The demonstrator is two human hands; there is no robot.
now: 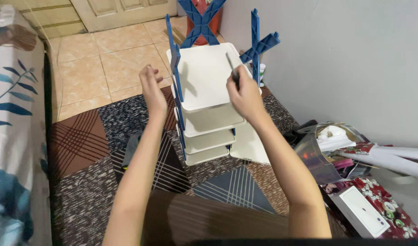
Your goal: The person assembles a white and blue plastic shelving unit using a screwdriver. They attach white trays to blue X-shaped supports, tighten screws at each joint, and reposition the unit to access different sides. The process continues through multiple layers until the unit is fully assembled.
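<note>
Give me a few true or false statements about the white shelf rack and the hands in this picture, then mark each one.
1. The right hand holds a thin grey rod against the rack's top shelf. True.
2. The rack's uprights are red. False: they are blue.
3. The rack stands on a patterned rug. True.
4. The left hand holds a hammer. False: it holds no tool and hovers by the left upright.
5. The floor beyond the rug is tiled. True.
</note>
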